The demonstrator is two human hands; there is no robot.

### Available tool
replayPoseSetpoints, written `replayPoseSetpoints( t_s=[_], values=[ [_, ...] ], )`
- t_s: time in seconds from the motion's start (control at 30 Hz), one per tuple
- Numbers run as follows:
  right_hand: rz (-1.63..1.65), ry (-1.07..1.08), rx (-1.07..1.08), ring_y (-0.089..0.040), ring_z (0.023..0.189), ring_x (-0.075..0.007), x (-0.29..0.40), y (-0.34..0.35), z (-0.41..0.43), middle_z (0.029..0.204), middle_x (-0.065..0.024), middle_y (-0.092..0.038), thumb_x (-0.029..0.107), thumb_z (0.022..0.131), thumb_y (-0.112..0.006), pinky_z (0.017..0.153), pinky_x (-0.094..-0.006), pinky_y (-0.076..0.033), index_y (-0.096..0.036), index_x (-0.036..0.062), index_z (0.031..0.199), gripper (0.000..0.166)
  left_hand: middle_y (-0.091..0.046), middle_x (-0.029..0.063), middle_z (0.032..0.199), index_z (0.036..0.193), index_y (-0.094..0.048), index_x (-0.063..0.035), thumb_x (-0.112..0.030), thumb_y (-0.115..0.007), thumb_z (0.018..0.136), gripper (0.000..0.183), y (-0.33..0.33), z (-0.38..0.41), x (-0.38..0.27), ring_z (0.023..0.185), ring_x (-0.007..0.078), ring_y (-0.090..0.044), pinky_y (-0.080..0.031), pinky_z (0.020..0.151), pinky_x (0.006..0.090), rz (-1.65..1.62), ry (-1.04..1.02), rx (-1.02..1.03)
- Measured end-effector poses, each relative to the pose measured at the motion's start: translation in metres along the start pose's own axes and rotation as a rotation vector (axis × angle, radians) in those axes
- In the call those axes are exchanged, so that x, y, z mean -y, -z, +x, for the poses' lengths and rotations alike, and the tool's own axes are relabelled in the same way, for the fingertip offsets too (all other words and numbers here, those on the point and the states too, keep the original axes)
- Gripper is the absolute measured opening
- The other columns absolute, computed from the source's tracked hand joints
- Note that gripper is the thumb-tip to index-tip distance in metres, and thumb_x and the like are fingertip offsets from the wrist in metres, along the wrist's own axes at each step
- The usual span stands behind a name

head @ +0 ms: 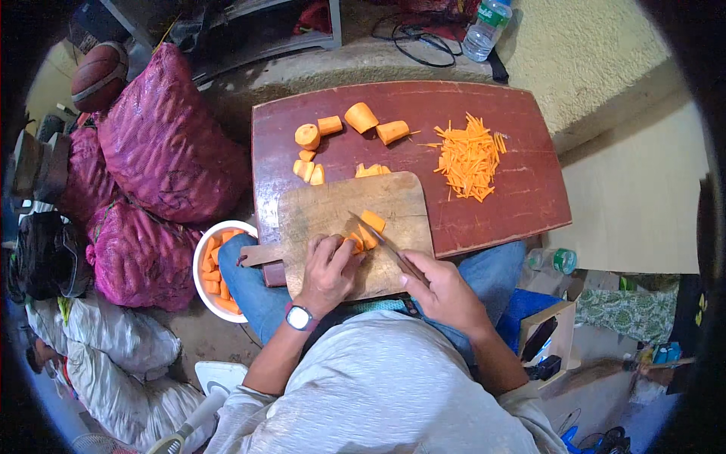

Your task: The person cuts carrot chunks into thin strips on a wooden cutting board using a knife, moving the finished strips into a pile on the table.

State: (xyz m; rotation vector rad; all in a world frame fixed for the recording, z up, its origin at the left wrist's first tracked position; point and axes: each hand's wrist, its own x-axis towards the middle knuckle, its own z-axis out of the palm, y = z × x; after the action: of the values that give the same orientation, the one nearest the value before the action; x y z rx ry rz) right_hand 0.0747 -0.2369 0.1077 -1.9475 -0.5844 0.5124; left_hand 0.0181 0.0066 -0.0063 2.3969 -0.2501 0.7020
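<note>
My right hand (445,286) grips the handle of a kitchen knife (383,241), its blade slanting up and left across a wooden cutting board (391,193). Cut carrot pieces (367,237) lie along the blade's left side. Another carrot chunk (373,220) rests against the blade near its tip. Bent fingers of my left hand (329,272) press on carrot at the board's middle; how much they cover is hidden. The board lies on the near part of a red-brown table (510,210), its handle pointing left over the table's corner.
A heap of carrot strips (469,159) lies at the table's right. Several carrot chunks (361,117) sit behind the board. To the left stand a white bucket (198,272) of carrot pieces and bulging pink mesh sacks (170,142). A plastic bottle (553,260) lies right of my knee.
</note>
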Motion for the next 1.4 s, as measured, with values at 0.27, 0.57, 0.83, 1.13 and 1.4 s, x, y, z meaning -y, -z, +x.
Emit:
replayPoseSetpoints(
  t_s=[0.27,0.57,0.83,1.13,1.4],
  values=[
    [-0.025,-0.087,-0.033,-0.080,0.098,-0.0338,-0.005,-0.003,-0.022,0.106,-0.0248,-0.078,0.012,0.106,-0.070,0.086,-0.0412,-0.060,-0.065,-0.0073,0.140,0.039,-0.063,0.0194,0.110,0.114,-0.074,-0.0027,-0.005,-0.082,0.085,0.030,0.011,0.008,-0.003,0.099,0.0389,-0.064,-0.053,0.087,0.0513,0.049,0.010,0.144],
    [-0.013,-0.069,-0.079,-0.081,0.098,-0.0327,0.001,-0.001,-0.028,0.106,-0.0241,-0.078,0.012,0.106,-0.071,0.086,-0.0400,-0.060,-0.064,-0.0077,0.140,0.039,-0.057,0.0213,0.111,0.126,-0.072,-0.0027,-0.008,-0.078,0.093,0.034,0.006,0.023,-0.012,0.097,0.0391,-0.061,-0.053,0.085,0.0493,0.029,0.123,0.270],
    [0.026,-0.159,0.006,-0.076,0.109,-0.0479,0.009,-0.003,-0.027,0.115,-0.0297,-0.076,0.014,0.108,-0.068,0.090,-0.0480,-0.060,-0.063,-0.0034,0.141,0.037,-0.062,0.0233,0.115,0.135,-0.064,-0.0002,-0.006,-0.083,0.090,0.049,0.003,0.006,-0.006,0.104,0.0434,-0.062,-0.052,0.091,0.0518,-0.097,0.196,0.129],
    [-0.057,-0.147,0.164,-0.074,0.104,-0.0510,0.004,0.002,-0.025,0.108,-0.0293,-0.075,0.016,0.108,-0.068,0.085,-0.0540,-0.059,-0.062,-0.0024,0.129,0.028,-0.070,0.0189,0.114,0.130,-0.069,0.0000,-0.005,-0.090,0.083,0.052,0.003,0.001,0.001,0.102,0.0411,-0.068,-0.054,0.090,0.0500,-0.091,0.086,0.030],
    [-0.274,-0.142,0.205,-0.074,0.101,-0.0539,0.010,-0.002,-0.023,0.108,-0.0298,-0.075,0.022,0.110,-0.064,0.082,-0.0621,-0.060,-0.057,0.0019,0.129,0.028,-0.071,0.0185,0.111,0.125,-0.072,0.0021,-0.005,-0.092,0.081,0.049,0.000,-0.002,0.000,0.099,0.0395,-0.070,-0.056,0.086,0.0481,-0.087,0.109,0.004]
  ],
)
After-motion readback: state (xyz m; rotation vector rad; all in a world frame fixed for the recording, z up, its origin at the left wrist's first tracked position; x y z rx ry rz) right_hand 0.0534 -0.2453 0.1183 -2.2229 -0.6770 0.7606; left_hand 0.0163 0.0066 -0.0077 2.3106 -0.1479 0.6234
